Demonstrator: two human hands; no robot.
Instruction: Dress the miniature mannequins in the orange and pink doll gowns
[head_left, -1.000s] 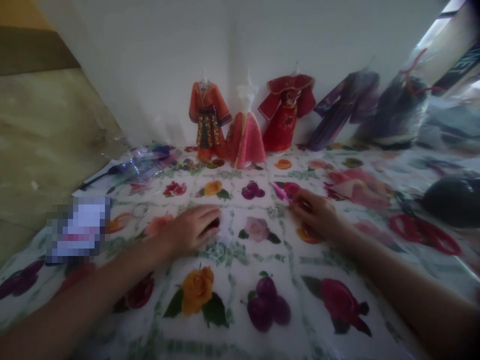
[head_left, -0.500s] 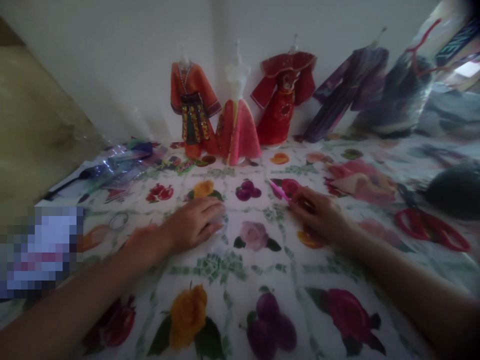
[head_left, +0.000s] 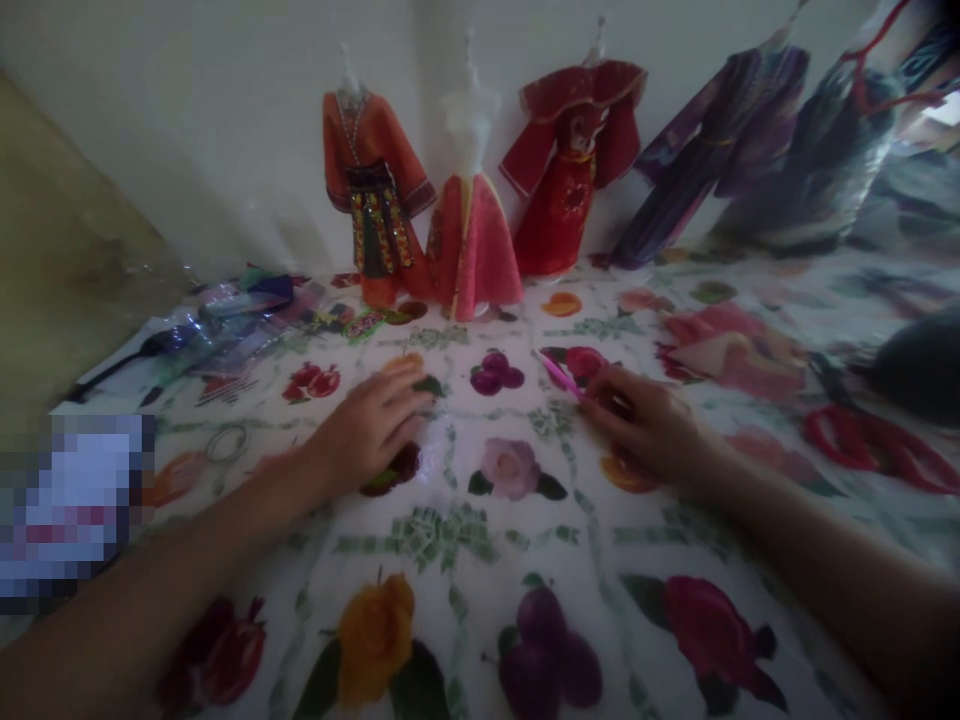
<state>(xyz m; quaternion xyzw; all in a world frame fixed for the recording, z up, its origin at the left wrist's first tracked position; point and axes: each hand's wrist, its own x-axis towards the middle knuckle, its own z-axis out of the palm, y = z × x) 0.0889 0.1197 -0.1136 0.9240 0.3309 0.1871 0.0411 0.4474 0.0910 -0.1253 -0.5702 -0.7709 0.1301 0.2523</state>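
Observation:
My left hand [head_left: 371,425] is over the flower-and-fruit printed tablecloth [head_left: 465,600], palm down, fingers stretched out and nothing in them. Whether it touches the cloth is hard to tell. Between the thumb and fingers of my right hand [head_left: 637,415] is a slim pink pen-like stick [head_left: 559,374], its tip pointing away and to the left. Beyond the hands stand small dress forms: one in an orange robe [head_left: 379,190], one with a bare white top and a pink skirt [head_left: 475,240], one in a red gown [head_left: 562,190].
A purple robe [head_left: 709,150] and a plastic-wrapped dark form [head_left: 825,165] stand at the back right. Pink fabric [head_left: 739,350], red-handled scissors [head_left: 877,445] and a dark round object [head_left: 922,365] lie right. Plastic packets [head_left: 247,310] and a wire ring [head_left: 226,443] are left.
My left hand has shifted left, its fingers a little more spread. The right hand keeps the pink stick in nearly the same place. The view has tilted slightly downward.

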